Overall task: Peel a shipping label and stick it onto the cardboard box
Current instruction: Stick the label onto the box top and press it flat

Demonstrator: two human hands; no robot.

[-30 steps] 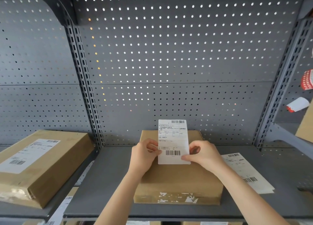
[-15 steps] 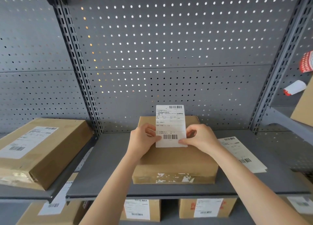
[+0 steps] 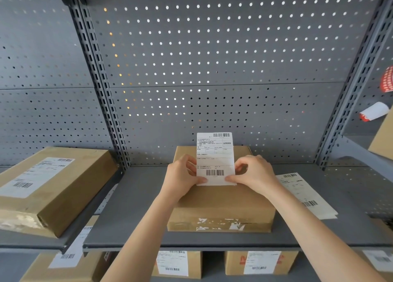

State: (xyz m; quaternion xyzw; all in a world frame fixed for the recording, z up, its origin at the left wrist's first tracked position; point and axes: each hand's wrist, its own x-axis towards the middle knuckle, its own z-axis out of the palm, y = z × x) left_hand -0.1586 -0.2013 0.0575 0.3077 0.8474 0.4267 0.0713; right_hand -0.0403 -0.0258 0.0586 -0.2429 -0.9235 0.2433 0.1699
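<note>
Just below the centre of the frame, a white rectangular shipping label printed with barcodes stands upright above the brown cardboard box on the grey metal shelf. The left hand pinches the label's lower left edge and the right hand pinches its lower right corner. A white sheet of printed labels lies right of the box.

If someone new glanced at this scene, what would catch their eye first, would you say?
Probably the white shipping label held upright at centre, pinched at its lower corners by the left hand and right hand. Beneath it sits the plain cardboard box on the grey shelf.
</note>
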